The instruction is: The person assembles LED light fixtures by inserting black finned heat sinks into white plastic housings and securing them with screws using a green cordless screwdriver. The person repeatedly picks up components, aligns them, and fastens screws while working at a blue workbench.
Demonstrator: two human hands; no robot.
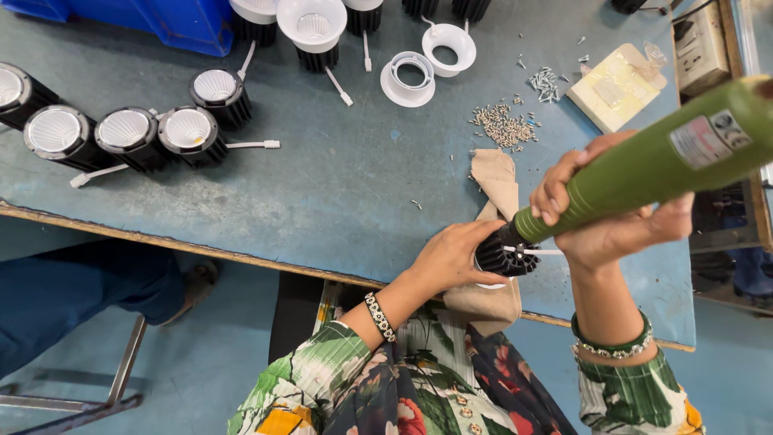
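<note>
My left hand (pixel 451 254) grips one black ribbed round lamp body (pixel 506 254) at the near edge of the blue-grey desk (pixel 338 193). My right hand (pixel 604 213) squeezes one long green plastic electric screwdriver (pixel 644 165), its tip on the lamp. Four black lamps with white cups (pixel 125 133) line the left edge.
</note>
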